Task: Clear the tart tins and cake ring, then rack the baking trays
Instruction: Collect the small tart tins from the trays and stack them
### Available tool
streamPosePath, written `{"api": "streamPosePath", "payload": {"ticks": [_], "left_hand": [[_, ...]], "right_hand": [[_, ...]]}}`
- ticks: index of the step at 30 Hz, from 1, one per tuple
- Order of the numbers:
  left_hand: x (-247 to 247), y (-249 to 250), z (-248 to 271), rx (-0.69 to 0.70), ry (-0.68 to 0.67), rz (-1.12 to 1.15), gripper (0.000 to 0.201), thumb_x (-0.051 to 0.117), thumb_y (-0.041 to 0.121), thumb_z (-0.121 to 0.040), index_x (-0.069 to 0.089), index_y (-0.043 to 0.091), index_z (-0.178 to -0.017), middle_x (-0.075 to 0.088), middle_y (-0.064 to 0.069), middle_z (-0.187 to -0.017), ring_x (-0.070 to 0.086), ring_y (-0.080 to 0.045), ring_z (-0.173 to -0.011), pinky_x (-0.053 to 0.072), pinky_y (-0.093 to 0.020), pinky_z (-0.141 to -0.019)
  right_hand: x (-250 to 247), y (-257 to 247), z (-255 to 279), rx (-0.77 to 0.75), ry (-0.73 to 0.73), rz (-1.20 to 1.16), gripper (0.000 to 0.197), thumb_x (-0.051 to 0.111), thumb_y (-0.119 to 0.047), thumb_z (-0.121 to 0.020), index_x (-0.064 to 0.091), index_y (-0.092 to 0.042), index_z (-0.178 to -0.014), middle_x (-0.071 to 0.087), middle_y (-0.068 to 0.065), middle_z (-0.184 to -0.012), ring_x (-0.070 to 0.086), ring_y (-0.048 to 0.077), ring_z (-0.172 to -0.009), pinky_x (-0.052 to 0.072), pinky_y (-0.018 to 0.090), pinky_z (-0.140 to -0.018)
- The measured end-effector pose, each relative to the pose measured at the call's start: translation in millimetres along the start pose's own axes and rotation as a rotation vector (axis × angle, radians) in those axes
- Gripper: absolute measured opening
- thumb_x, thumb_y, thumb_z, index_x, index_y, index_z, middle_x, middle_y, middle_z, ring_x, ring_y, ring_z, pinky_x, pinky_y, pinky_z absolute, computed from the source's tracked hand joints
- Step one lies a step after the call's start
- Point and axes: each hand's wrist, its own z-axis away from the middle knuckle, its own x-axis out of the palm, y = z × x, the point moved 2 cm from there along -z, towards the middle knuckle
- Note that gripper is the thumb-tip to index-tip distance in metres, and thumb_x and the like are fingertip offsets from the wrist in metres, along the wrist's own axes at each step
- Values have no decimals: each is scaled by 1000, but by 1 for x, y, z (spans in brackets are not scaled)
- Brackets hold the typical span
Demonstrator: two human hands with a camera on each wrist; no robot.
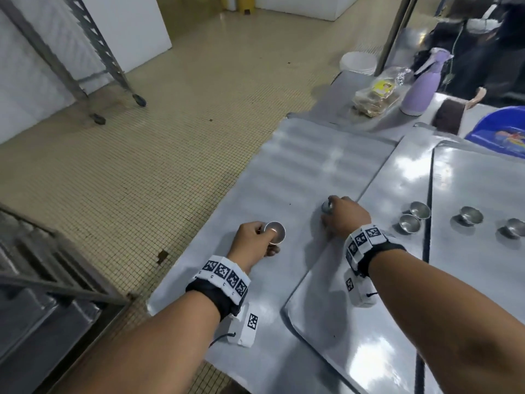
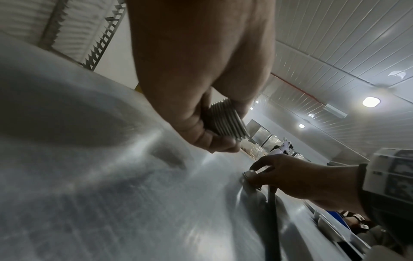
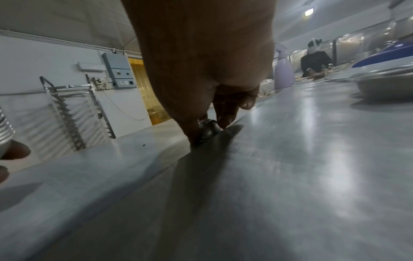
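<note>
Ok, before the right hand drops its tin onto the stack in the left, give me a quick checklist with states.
1. Left hand grips stack of tins: ok.
2. Stack mouth faces up, free: ok.
3. Right hand holds single tin: ok, fingers around it.
4. Single tin lifted off the tray: cannot tell.
5. Path between hands free: ok.
6. Tins all collected: not ok, four loose tins remain.
</note>
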Motion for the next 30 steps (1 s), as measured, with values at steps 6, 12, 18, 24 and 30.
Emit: {"api": "streamPosePath", "payload": {"ticks": [6, 12, 18, 24, 30], "left_hand": [[-7, -5, -5, 11, -2, -26, 16, 55, 3, -93, 69, -2, -98, 68, -17, -81, 69, -22, -58, 48, -19, -48], [-4, -4, -5, 14, -3, -19, 14, 55, 3, -92, 69, 2, -93, 68, -18, -80, 70, -23, -60, 48, -20, -49], [-4, -4, -2, 18, 8, 5, 15, 55, 3, -93, 69, -1, -99, 67, -17, -81, 69, -22, -59, 48, -19, -48], [-4, -8, 2, 15, 12, 19, 16, 56, 3, -95, 69, -2, -102, 68, -19, -84, 68, -20, -57, 49, -19, -49], [-2, -11, 7, 15, 8, 22, 17, 55, 2, -94, 68, -4, -102, 66, -19, -84, 66, -19, -55, 48, -18, -47]], "right_hand": [[6, -10, -5, -7, 62, -61, 36, 38, -24, -102, 49, -9, -133, 55, 21, -125, 59, 41, -110, 48, 43, -88], [15, -21, 3, -78, 1, -114, 26, 51, -23, -97, 57, -5, -116, 50, 17, -124, 61, 42, -103, 46, 41, -87], [16, -30, 16, -109, 12, -270, 45, 55, -24, -96, 49, -12, -139, 51, 14, -135, 56, 38, -118, 42, 39, -97], [14, -31, 34, -141, 33, -260, 38, 62, -35, -87, 59, -25, -124, 52, 2, -125, 63, 29, -103, 49, 35, -91], [14, -26, 47, -142, -16, -249, 47, 59, -41, -91, 56, -21, -133, 63, 5, -125, 59, 27, -116, 45, 35, -94]]}}
